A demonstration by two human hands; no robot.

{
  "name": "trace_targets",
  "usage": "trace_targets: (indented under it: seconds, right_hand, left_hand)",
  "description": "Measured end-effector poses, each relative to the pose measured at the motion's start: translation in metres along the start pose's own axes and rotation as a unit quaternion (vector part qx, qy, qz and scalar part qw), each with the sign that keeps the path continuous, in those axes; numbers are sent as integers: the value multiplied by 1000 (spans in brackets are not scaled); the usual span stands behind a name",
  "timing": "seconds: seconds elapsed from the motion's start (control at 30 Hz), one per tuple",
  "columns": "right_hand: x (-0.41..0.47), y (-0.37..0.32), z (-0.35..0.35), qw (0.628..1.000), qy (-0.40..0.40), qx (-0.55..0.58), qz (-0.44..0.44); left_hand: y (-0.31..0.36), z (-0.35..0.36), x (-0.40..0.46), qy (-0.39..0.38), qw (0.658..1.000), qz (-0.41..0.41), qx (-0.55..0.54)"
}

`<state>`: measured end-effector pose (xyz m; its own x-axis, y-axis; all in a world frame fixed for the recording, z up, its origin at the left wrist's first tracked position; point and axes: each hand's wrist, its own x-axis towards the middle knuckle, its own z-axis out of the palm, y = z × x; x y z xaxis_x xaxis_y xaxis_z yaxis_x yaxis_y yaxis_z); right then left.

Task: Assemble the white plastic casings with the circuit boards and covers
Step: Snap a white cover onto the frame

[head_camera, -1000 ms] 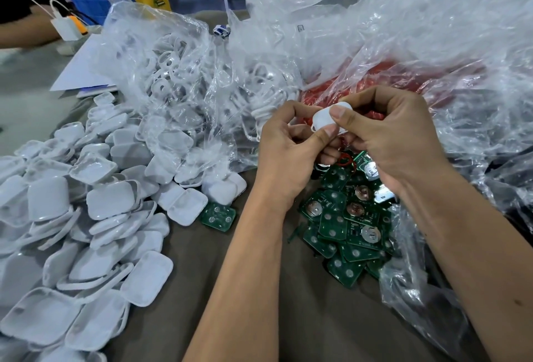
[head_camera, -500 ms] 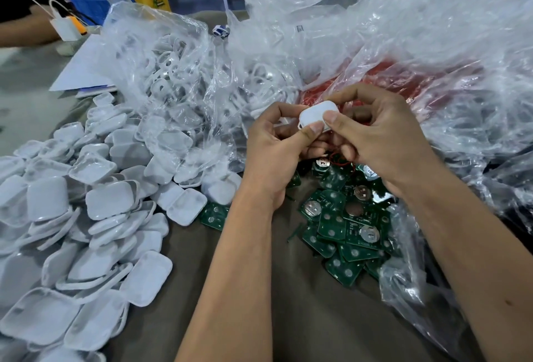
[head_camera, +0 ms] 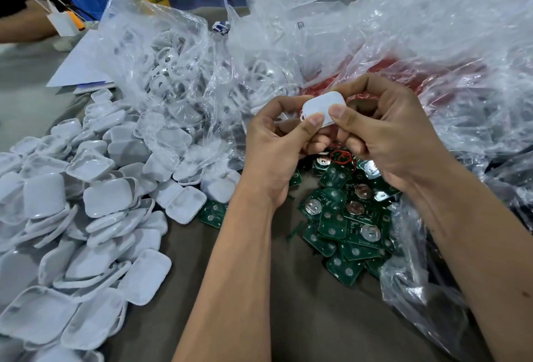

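Both hands, the left hand (head_camera: pixel 274 142) and right hand (head_camera: pixel 386 133), pinched one white casing (head_camera: pixel 323 106) with curled fingers above the green circuit boards (head_camera: pixel 346 217) on the worktop (head_camera: pixel 288 304), apparently pressing its cover closed; next it likely needed setting aside.

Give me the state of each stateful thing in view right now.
white casing: closed, pinched between both thumbs.
left hand: gripping casing.
right hand: gripping casing.
clear bag of white parts: open, spilling onto table.
circuit boards: loose pile, unassembled.
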<state>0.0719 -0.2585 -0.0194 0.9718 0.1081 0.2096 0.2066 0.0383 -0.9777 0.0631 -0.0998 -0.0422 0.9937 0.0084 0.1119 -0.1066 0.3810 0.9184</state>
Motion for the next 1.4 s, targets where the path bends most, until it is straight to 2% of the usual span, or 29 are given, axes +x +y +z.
trace_targets:
  seconds: [0.13,0.23,0.43,0.5,0.67,0.9,1.1,1.4]
  right_hand:
    - [1,-1,-3,999,-25,30,8]
    - [1,1,-3,999,-34,13,-3]
    - [1,7,3,984,-13,-160,-78]
    - [0,7,4,977,3,-186,-103]
    - [-2,4,6,972,46,-158,-165]
    - [-1,3,5,960,82,-165,-209]
    - [-2,5,12,979,56,-56,-188]
    - [-2,10,17,988,54,-5,-144]
  left_hand:
    - [0,-2,-1,-15,1000,4,-5]
    - [1,-4,0,-23,1000,6,2]
    - [1,-3,3,28,999,38,23]
    - [1,-3,3,40,997,60,36]
    - [1,-3,5,36,994,90,55]
    - [1,-3,4,15,993,111,34]
    - [0,-2,3,25,992,121,34]
    - [0,3,0,35,991,123,28]
